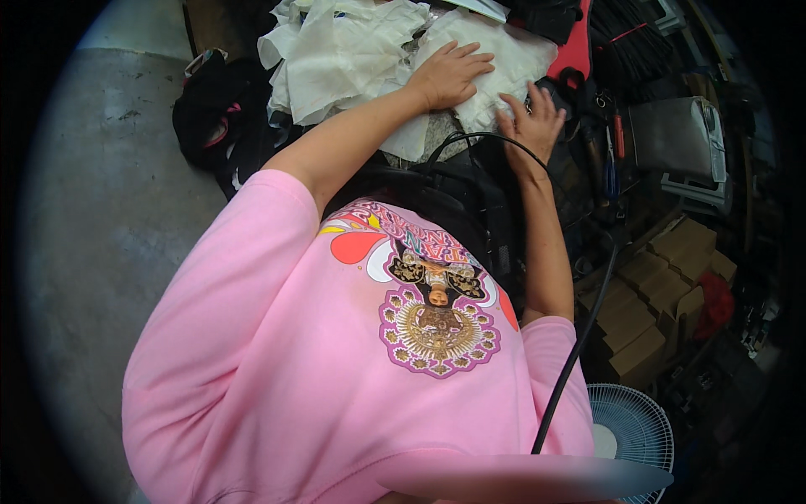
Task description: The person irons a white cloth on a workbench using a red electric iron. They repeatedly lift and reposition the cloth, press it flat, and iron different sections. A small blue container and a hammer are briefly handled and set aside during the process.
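Note:
Under both my hands lies a stack of thin, off-white sheets (pixel 520 59), like tissue or fabric, with uneven edges. My left hand (pixel 451 76) rests flat on its near left part, fingers stretched out to the right. At the right edge of the same stack is my right hand (pixel 535 126), its fingers spread and pointing away from me, the fingertips at the sheets' border. Nothing shows in either hand. A looser, crumpled pile of similar pale sheets (pixel 344 59) lies to the left, partly behind my left forearm.
A black cable (pixel 579 336) loops past my right forearm. Tools with red and blue handles (pixel 615 160) lie right of the sheets, near a grey case (pixel 676 139). Cardboard boxes (pixel 655 294) and a fan (pixel 634 433) stand at the right; a black bag (pixel 210 118) sits at the left.

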Motion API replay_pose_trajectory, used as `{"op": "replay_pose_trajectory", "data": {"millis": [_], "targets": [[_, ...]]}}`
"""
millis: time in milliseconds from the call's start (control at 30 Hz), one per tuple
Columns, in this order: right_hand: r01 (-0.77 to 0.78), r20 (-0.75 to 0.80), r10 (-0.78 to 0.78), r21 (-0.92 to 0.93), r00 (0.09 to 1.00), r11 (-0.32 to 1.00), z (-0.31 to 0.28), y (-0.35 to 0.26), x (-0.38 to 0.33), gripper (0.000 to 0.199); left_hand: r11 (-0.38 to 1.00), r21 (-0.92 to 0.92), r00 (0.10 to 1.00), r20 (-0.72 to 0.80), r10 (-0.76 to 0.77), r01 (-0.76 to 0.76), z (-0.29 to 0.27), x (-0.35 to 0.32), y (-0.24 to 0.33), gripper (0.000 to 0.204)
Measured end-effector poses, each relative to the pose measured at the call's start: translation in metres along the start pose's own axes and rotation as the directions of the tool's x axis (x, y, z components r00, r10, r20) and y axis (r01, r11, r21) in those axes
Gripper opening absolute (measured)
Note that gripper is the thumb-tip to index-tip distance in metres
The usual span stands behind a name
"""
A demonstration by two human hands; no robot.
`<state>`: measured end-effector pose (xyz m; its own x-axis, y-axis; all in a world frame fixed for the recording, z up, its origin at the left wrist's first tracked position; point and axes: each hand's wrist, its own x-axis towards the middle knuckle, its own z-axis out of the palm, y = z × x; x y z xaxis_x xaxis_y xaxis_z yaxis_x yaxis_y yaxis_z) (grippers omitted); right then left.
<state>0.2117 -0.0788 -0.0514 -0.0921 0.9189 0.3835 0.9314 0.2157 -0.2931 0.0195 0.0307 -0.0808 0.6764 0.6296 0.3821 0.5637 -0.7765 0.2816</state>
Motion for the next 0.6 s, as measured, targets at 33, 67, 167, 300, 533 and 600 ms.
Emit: {"op": "replay_pose_trajectory", "data": {"millis": [33, 67, 167, 300, 533, 600], "targets": [[0.083, 0.084, -0.075, -0.089, 0.994, 0.993, 0.003, -0.005, -0.002, 0.036, 1.000, -0.002, 1.000, 0.000, -0.001, 0.001, 0.000, 0.000, 0.000, 0.050], [0.132, 0.142, -0.121, -0.069, 0.982, 0.989, 0.004, -0.010, -0.006, 0.036, 1.000, -0.003, 1.000, 0.001, 0.000, 0.000, 0.000, 0.000, 0.000, 0.050], [0.207, 0.276, -0.205, 0.024, 0.939, 0.978, 0.006, -0.017, -0.014, 0.039, 1.000, -0.012, 1.000, 0.012, -0.005, 0.005, -0.001, 0.000, 0.000, 0.050], [0.162, 0.222, -0.186, 0.124, 0.957, 0.979, -0.004, -0.009, -0.022, 0.036, 1.000, -0.014, 0.999, 0.034, -0.019, 0.020, -0.001, 0.001, 0.000, 0.051], [0.073, 0.177, -0.114, 0.221, 0.978, 0.973, -0.006, 0.000, -0.025, 0.030, 0.988, -0.149, 0.998, -0.031, -0.049, 0.044, 0.000, 0.001, 0.000, 0.047], [0.079, 0.151, -0.114, 0.221, 0.982, 0.972, -0.003, 0.000, -0.027, 0.030, 0.947, -0.309, 0.991, -0.067, -0.113, 0.088, 0.000, 0.002, -0.001, 0.050]]}}
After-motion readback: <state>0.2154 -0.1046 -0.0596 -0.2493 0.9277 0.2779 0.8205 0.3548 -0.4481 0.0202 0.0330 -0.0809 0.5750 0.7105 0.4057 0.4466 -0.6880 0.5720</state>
